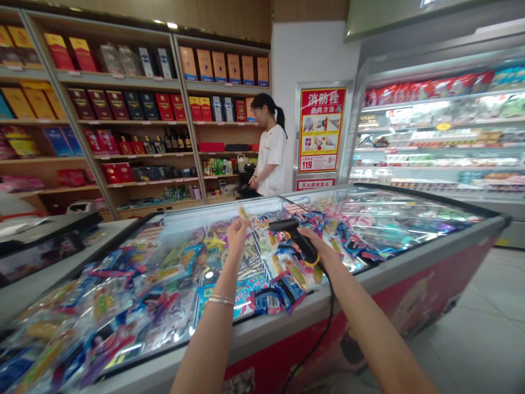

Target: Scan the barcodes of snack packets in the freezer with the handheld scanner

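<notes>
Black scanner [284, 225], centre frame, is gripped by the right hand [318, 245]; the left hand [238, 231] pinches a small packet [243, 212] left of it. Scanning seems underway, probably calling for careful aim.

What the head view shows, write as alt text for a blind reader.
The right hand grips a scanner and the left hand a small packet, above many packets at a freezer. Beyond stand a person and stocked shelves.

Boxes [99, 104] line shelves [127, 80] behind a white-shirted person [273, 150], and a red poster [321, 131] hangs near a lit cooler [488, 197].
</notes>
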Demonstrator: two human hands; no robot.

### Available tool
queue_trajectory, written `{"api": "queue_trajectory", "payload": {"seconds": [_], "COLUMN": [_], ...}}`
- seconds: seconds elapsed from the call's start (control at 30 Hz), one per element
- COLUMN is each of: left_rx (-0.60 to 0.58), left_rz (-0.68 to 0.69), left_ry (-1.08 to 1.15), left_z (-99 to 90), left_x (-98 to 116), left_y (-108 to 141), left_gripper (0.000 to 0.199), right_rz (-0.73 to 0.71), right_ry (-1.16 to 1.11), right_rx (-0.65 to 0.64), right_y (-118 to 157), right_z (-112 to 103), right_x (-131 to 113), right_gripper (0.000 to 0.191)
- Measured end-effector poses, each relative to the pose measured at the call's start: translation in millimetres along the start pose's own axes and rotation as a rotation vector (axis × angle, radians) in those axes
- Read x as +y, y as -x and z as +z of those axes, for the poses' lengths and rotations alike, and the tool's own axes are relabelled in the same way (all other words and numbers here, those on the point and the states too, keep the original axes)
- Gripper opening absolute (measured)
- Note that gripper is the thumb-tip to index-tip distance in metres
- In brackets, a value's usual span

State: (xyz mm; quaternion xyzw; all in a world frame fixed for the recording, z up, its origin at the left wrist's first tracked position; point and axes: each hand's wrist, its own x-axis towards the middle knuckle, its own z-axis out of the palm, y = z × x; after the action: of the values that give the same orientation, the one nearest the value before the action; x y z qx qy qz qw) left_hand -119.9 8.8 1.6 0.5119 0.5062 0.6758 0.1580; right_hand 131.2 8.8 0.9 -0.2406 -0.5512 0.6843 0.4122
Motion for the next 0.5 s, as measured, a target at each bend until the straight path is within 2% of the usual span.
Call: {"api": "queue_trajectory", "payload": {"seconds": [0.33, 0.5], "left_rx": [-0.012, -0.007], "left_rz": [0.010, 0.021], "left_ry": [0.019, -0.062], "left_z": [-0.4, 1.1], "left_x": [-1.6, -1.8], "left_y": [-0.4, 0.1], "left_gripper": [0.031, 0.030], "right_rz": [-0.033, -0.028], "right_ry": [0.009, 0.017], "right_rx": [-0.049, -0.011], "right_y": [-2.1, -5.7], "right_z": [-5.3, -6.8], "right_x": [3.1, 4.2], "right_gripper": [0.032, 0.034]}}
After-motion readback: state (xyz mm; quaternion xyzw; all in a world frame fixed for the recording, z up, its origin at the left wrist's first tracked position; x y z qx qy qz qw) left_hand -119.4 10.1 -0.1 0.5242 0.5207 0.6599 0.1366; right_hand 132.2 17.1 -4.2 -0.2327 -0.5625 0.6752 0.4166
